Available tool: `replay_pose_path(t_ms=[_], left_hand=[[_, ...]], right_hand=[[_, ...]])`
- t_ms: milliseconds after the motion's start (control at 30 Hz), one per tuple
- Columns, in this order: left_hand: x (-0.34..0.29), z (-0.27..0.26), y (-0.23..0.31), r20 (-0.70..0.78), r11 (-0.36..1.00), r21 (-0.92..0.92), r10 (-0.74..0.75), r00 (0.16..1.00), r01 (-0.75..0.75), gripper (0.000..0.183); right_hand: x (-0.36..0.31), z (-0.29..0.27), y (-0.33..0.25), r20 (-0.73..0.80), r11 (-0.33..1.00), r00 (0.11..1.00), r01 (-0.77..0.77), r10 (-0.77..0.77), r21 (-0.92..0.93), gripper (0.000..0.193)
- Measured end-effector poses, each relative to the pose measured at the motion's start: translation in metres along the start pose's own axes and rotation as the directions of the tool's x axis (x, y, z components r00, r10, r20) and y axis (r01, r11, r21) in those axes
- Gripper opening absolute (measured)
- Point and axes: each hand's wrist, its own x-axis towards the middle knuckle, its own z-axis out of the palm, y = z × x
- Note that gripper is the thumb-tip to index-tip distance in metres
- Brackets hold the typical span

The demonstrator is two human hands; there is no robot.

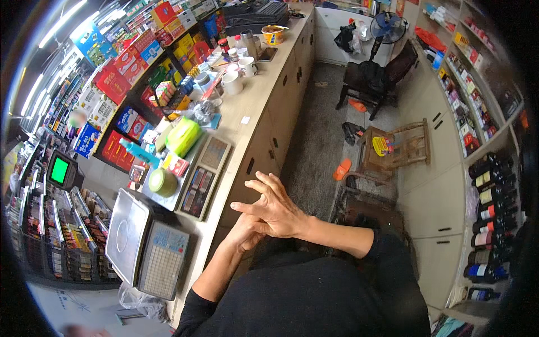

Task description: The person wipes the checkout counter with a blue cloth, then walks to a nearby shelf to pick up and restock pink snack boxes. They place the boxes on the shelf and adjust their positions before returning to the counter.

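Observation:
My two hands meet in front of my body, beside the counter's edge. My right hand [275,210] lies across the top with its fingers stretched apart, and I see nothing in it. Under it is my left hand [247,231], touching the right palm; its fingers are mostly hidden, so I cannot tell how they are set. Closest to the hands on the counter [238,132] is a scale [199,185] with a dark display. On its pan are a green round jar [163,182], a yellow-green pack [183,136] and a light-blue bottle [137,151].
A second scale [163,261] with a metal pan stands at the counter's near end. White mugs [232,83] and a yellow tub [273,35] sit farther along. Behind me to the right are a wooden chair [412,126], a fan [387,28] and shelves with wine bottles [491,210].

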Motion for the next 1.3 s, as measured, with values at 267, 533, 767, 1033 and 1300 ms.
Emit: replay_pose_path(t_ms=[267, 533, 767, 1033, 1300], left_hand=[[0.161, 0.022, 0.063, 0.044, 0.989, -0.146, -0.01, 0.999, 0.017, 0.04], [0.354, 0.04, 0.184, 0.296, 0.97, -0.241, 0.099, 0.95, -0.026, 0.03], [0.475, 0.022, 0.262, 0.042, 0.948, -0.27, 0.187, 0.981, -0.169, 0.016], [0.635, 0.05, 0.323, 0.011, 0.938, -0.298, 0.19, 0.982, -0.179, 0.015], [0.747, 0.091, 0.412, -0.039, 0.934, -0.292, 0.205, 0.978, -0.208, 0.014]], right_hand=[[0.029, -0.036, 0.152, -0.163, 0.979, 0.982, -0.125, 0.099, -0.16, 0.049], [0.037, -0.128, 0.345, -0.159, 0.955, 0.945, -0.294, 0.285, -0.037, 0.052], [0.006, -0.195, 0.445, -0.482, 0.576, 0.381, -0.731, 0.789, 0.366, 0.029], [0.058, -0.24, 0.654, -0.358, 0.675, 0.573, -0.612, 0.737, 0.412, 0.028], [0.212, -0.275, 0.789, 0.077, 0.778, 0.791, -0.61, 0.606, 0.15, 0.019]])
